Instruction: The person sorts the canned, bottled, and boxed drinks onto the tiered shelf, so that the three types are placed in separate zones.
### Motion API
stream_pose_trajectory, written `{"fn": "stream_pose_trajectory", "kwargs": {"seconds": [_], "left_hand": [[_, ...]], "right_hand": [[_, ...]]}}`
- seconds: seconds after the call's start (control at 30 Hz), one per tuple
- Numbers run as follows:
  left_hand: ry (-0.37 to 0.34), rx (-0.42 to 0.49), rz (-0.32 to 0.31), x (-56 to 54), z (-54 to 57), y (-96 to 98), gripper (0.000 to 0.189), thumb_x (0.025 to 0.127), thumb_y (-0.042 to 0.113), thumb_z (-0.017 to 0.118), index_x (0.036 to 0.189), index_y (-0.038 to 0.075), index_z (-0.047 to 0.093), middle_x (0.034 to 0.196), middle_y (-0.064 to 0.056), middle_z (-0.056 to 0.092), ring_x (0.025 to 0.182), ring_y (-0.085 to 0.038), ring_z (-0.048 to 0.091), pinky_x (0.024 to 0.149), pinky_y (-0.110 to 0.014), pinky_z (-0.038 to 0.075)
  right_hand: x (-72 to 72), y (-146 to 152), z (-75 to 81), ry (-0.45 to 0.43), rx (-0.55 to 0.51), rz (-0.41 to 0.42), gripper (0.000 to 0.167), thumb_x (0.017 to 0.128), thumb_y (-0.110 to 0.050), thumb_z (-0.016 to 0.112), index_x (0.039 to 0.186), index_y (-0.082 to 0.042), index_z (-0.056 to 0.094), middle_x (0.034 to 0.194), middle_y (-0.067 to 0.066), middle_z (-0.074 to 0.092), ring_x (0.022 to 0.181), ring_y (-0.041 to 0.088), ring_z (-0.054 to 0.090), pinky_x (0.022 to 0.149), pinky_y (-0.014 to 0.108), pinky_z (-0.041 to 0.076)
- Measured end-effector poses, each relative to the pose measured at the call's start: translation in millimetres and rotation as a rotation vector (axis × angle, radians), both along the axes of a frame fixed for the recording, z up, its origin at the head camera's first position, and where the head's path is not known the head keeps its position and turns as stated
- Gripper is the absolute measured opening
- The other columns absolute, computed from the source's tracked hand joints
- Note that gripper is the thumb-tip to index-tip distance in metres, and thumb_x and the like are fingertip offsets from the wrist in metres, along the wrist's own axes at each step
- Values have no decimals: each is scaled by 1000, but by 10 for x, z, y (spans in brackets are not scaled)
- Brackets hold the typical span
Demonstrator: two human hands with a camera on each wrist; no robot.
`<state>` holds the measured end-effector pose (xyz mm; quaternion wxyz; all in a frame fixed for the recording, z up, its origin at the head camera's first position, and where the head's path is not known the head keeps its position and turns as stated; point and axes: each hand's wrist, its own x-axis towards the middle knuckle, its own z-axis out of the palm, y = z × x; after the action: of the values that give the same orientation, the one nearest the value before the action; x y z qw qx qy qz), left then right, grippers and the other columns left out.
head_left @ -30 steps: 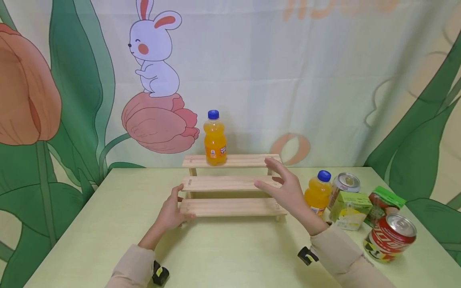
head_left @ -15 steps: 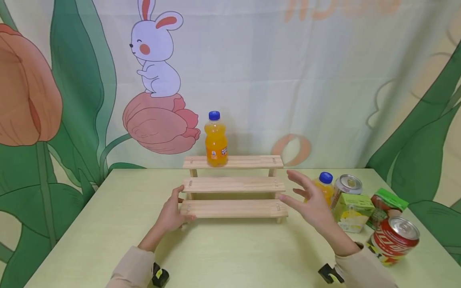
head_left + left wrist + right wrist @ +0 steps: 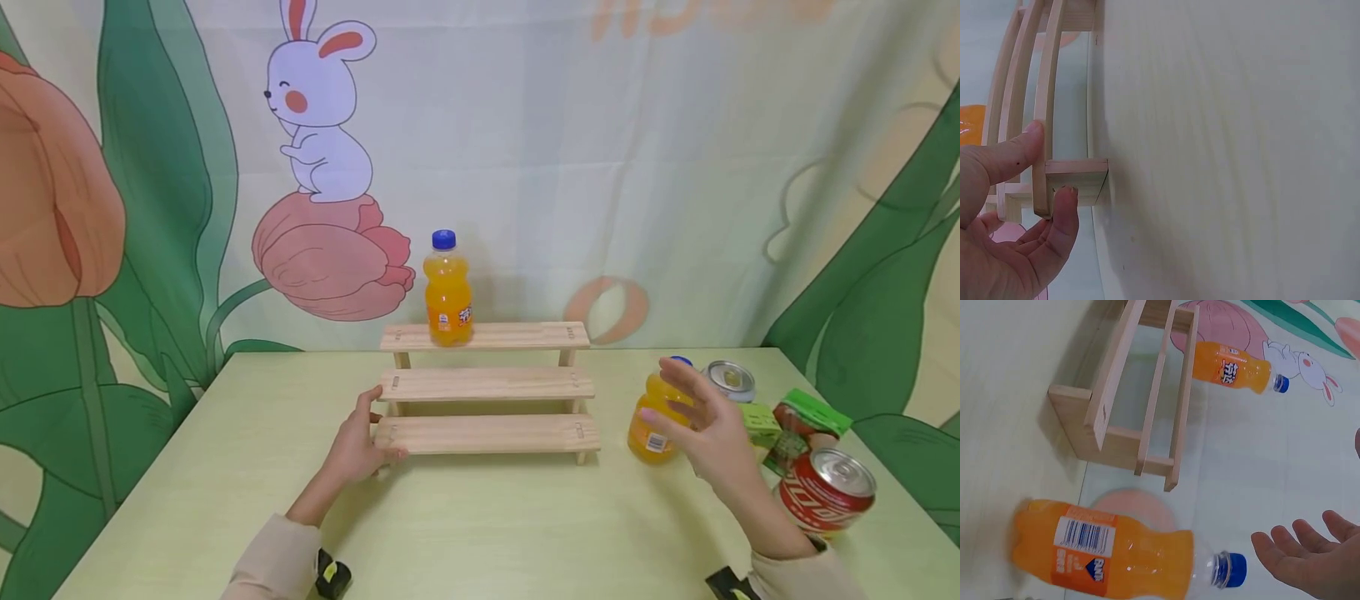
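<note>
Pale yellow-green tabletop (image 3: pixel 480 533) filled the lower frame beneath a rabbit-and-tulip curtain (image 3: pixel 510 150). Left of centre, the left hand (image 3: pixel 358 443) gripped a three-tiered light wooden rack (image 3: pixel 487 383), its top tier bearing an orange, blue-capped plastic bottle (image 3: pixel 449 296). At right, the right hand (image 3: pixel 716 437), fingers loosely spread, hovered near a matching bottle (image 3: pixel 647 440) on the tabletop.

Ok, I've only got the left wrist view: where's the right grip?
Observer: The right grip is to the right of the wooden rack, beside an orange drink bottle standing on the table.
Operator: Is it holding that bottle?
Observer: No, the right wrist view shows a gap between the fingertips and the blue cap.
Operator: And the orange patch at my left edge?
Observer: That's a second orange bottle, upright on the top shelf.
</note>
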<state>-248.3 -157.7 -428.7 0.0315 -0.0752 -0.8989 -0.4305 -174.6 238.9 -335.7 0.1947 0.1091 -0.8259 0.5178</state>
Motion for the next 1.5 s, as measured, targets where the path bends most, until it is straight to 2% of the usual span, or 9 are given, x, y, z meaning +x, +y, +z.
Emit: {"fn": "stream_pose_trajectory", "kwargs": {"seconds": [0.2, 0.43, 0.6, 0.67, 0.77, 0.83, 0.9, 1.07, 1.5], "left_hand": [[6, -1, -2, 2, 4, -11, 92, 68, 2, 78, 140, 3, 19, 117, -32, 46, 61, -20, 54, 43, -28, 45], [9, -7, 0, 8, 10, -22, 93, 68, 3, 79, 139, 3, 20, 117, -32, 46, 68, -24, 56, 44, -28, 45], [14, -3, -2, 2, 1, -30, 93, 68, 3, 79, 139, 3, 20, 116, -32, 46, 70, -26, 56, 45, -28, 45], [9, 2, -1, 1, -4, -31, 93, 68, 2, 79, 139, 3, 19, 116, -31, 46, 67, -24, 56, 44, -28, 45], [6, 4, 1, 1, -10, -31, 93, 68, 2, 79, 139, 3, 19, 116, -31, 46, 66, -24, 55, 43, -28, 45], [9, 0, 2, 2, -11, -29, 93, 68, 2, 79, 139, 3, 20, 116, -31, 46, 68, -25, 56, 44, -28, 45], [13, -7, 1, 2, -13, -29, 93, 68, 2, 79, 139, 3, 20, 116, -31, 47, 70, -25, 56, 44, -28, 45], [8, 6, -15, -1, -22, -32, 93, 68, 2, 78, 140, 3, 18, 117, -32, 45, 56, -20, 54, 43, -28, 44], [-7, 12, -16, 2, -8, -14, 93, 69, 2, 78, 140, 3, 18, 116, -31, 45, 50, -16, 51, 42, -29, 44]], "right_hand": [[69, 92, -41, -94, 38, -83, 61, 85, -20, 66, 136, -2, 38, 132, 18, 44, 111, 18, 47, 81, 9, 38], [95, 136, -155, -171, 38, -168, 66, 85, -26, 64, 139, -5, 33, 136, 16, 41, 117, 32, 42, 82, 12, 40], [4, 219, -312, -193, 23, -207, 73, 84, -30, 66, 142, -8, 29, 142, 15, 34, 122, 33, 39, 86, 19, 41], [-87, 299, -466, -190, -16, -217, 74, 83, -28, 67, 143, -10, 28, 144, 14, 31, 125, 31, 36, 85, 19, 42], [-170, 351, -574, -213, -45, -225, 79, 82, -30, 68, 145, -13, 23, 146, 15, 26, 128, 32, 31, 92, 33, 40], [-220, 369, -638, -213, -59, -233, 80, 82, -30, 68, 145, -13, 21, 146, 16, 25, 130, 33, 28, 94, 34, 38], [-197, 322, -565, -247, -47, -224, 86, 82, -35, 66, 146, -12, 15, 147, 18, 20, 131, 36, 24, 97, 46, 32], [-176, 246, -484, -295, -24, -214, 93, 83, -37, 65, 146, -7, 4, 149, 20, 10, 133, 39, 16, 100, 52, 24], [-362, 243, -575, -389, -18, -237, 101, 81, -40, 67, 146, -7, -3, 148, 24, 10, 132, 41, 16, 103, 51, 17]]}}
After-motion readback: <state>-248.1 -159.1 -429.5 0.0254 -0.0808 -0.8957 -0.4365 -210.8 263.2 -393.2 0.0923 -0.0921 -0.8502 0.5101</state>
